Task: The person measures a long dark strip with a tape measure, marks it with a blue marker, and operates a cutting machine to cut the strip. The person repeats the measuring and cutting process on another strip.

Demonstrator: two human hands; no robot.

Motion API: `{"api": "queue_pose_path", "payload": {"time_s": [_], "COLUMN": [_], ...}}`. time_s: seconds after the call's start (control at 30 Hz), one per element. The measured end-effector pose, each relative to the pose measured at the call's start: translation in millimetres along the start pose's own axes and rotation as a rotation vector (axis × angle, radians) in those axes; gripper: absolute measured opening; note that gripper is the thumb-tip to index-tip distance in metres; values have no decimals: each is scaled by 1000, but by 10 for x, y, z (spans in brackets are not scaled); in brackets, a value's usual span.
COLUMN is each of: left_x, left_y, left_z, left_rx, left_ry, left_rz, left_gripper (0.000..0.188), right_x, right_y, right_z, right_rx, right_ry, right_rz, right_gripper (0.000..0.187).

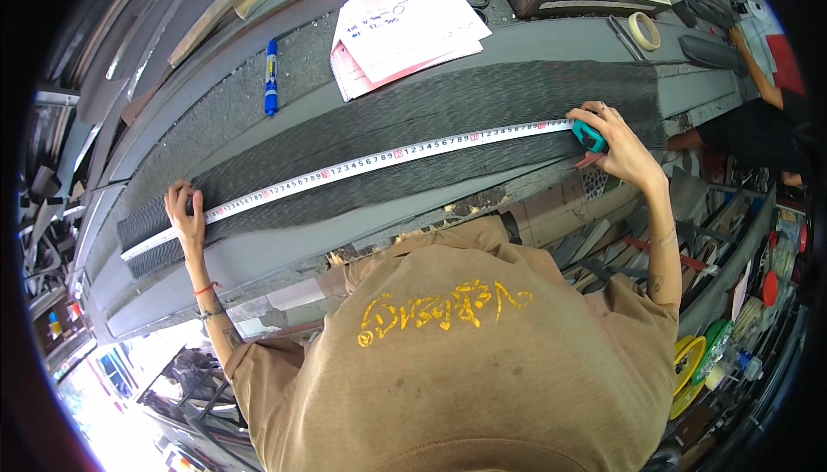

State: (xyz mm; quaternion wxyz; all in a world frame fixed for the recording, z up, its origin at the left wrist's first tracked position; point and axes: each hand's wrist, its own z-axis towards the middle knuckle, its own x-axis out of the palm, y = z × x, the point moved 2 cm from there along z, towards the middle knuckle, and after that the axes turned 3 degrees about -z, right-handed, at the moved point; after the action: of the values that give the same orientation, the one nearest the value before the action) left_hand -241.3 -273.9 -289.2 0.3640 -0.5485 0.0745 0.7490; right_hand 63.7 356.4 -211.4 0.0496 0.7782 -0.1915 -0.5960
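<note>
As I view remotely, I list: dark ribbed strip (388, 121); white tape blade (398, 153), lengthwise upon it; left hand (186, 212), curled over the blade toward the strip's left end, whether pinching I cannot tell; right hand (624, 149), clasping the teal case (588, 136) toward its right.

Tape (362, 164) part-hidden by left hand (185, 214)

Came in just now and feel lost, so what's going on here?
A person in a brown T-shirt has a white tape measure blade stretched lengthwise over a dark pleated strip. The left hand is on the blade near the strip's left end; the right hand holds the teal tape case towards its right end. A blue marker lies beyond it.
</note>
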Motion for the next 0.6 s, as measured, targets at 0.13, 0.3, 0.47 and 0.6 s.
{"api": "queue_pose_path", "payload": {"time_s": [0.13,0.3,0.47,0.6], "left_x": [-204,-466,-678,-768], "left_y": [-208,-267,-124,-576], "left_z": [-112,-286,-239,269], "left_rx": [53,63,-131,-52], "left_ry": [118,210,271,54], "left_rz": [106,315,241,128], "left_gripper": [21,17,11,12], "right_x": [9,6,-86,-233], "right_y": [-26,-34,151,478], "right_z": [-1,20,87,198], "right_rx": [-5,-17,-94,-199], "right_ry": [5,11,22,-75], "right_rz": [11,42,52,236], "right_gripper": [69,71,82,98]}}
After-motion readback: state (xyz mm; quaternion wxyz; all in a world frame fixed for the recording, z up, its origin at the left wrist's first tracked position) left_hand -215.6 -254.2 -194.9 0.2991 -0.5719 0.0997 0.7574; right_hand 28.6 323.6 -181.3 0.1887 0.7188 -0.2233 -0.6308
